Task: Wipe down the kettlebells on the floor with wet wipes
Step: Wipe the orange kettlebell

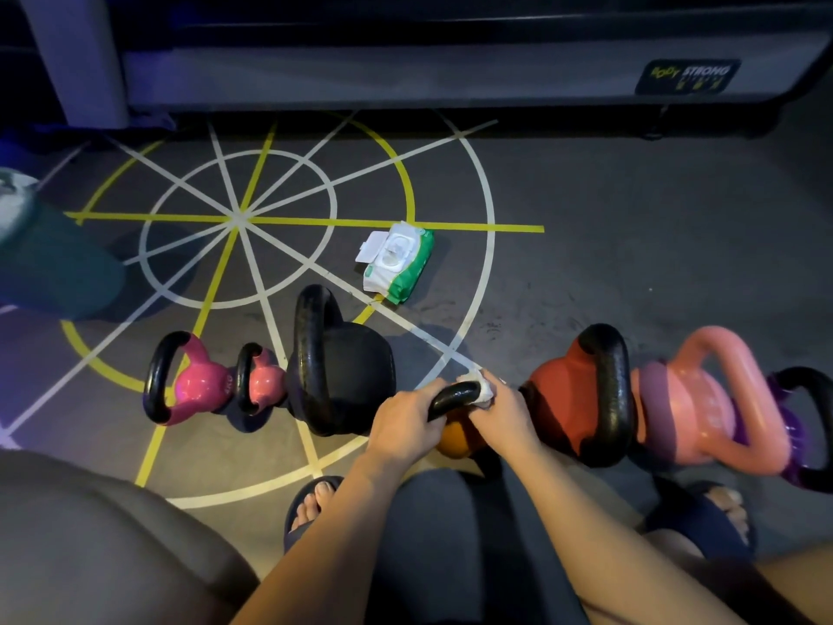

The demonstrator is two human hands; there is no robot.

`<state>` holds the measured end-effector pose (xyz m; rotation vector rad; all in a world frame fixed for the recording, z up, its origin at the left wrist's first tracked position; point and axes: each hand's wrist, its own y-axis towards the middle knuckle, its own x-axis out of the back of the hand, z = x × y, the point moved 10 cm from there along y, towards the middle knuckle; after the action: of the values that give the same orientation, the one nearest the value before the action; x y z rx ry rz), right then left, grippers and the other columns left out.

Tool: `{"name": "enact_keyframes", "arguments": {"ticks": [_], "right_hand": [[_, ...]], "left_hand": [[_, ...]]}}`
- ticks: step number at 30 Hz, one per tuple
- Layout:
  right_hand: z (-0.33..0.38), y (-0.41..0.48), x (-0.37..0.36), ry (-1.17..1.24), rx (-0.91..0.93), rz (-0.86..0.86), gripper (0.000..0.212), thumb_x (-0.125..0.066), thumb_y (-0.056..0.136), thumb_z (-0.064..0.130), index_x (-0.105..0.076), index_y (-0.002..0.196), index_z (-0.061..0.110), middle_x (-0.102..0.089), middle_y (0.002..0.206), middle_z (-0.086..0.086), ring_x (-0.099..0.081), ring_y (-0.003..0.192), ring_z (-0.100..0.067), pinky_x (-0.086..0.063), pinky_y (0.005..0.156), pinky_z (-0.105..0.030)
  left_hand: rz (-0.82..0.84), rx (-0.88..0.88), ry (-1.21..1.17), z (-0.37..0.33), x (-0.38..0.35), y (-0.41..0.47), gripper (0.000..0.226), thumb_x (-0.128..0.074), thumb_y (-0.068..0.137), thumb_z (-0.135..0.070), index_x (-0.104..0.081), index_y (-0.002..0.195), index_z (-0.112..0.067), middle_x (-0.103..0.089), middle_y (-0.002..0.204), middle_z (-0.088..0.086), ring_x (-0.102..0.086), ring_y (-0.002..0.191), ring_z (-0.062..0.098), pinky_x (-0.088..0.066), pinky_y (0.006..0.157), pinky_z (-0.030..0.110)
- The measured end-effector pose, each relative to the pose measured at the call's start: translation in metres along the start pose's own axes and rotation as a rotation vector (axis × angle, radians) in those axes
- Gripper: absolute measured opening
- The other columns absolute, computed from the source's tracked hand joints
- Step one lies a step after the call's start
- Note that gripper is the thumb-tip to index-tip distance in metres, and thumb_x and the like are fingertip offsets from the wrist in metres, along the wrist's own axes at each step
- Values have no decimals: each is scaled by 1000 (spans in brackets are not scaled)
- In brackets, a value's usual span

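An orange kettlebell [456,437] with a black handle stands on the floor just in front of me. My left hand [405,426] grips the left side of that handle. My right hand [505,412] holds a white wet wipe [480,387] wrapped round the handle's right end. To the left stand a large black kettlebell [347,367], a small pink one [261,383] and a magenta one [198,381]. To the right are a red kettlebell [568,390], a pink one [703,403] and a purple one [798,426] at the frame edge.
A green and white wet wipe pack [399,261] lies with its lid open on the floor behind the row. The floor carries white and yellow circle markings [239,218]. A grey machine base [405,74] runs along the back. My sandalled feet [311,507] are near the kettlebells.
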<state>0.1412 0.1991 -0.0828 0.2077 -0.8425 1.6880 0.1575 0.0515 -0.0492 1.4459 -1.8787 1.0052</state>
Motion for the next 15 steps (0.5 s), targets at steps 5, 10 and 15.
{"name": "enact_keyframes", "arguments": {"ticks": [5, 10, 15], "right_hand": [[-9, -1, 2, 83, -56, -31, 23, -59, 93, 25, -65, 115, 28, -65, 93, 7, -63, 89, -12, -43, 78, -20], [-16, -6, -6, 66, -72, -55, 41, -57, 90, 14, -56, 130, 23, -68, 111, -5, -64, 107, -24, -44, 85, -24], [13, 3, 6, -27, 49, -70, 40, -58, 94, 17, -57, 134, 19, -51, 146, -6, -49, 133, -22, -39, 105, -27]], "left_hand": [[14, -1, 6, -4, 0, 2, 27, -60, 89, -28, -52, 111, -42, -66, 78, -10, -64, 74, 11, -53, 74, 30], [13, 25, 16, -1, -1, 4, 26, -62, 90, -28, -53, 109, -43, -65, 76, -12, -63, 73, 6, -56, 75, 29], [-14, 25, 11, -4, 2, 5, 28, -60, 89, -29, -54, 112, -43, -66, 75, -9, -65, 72, 10, -56, 74, 33]]}}
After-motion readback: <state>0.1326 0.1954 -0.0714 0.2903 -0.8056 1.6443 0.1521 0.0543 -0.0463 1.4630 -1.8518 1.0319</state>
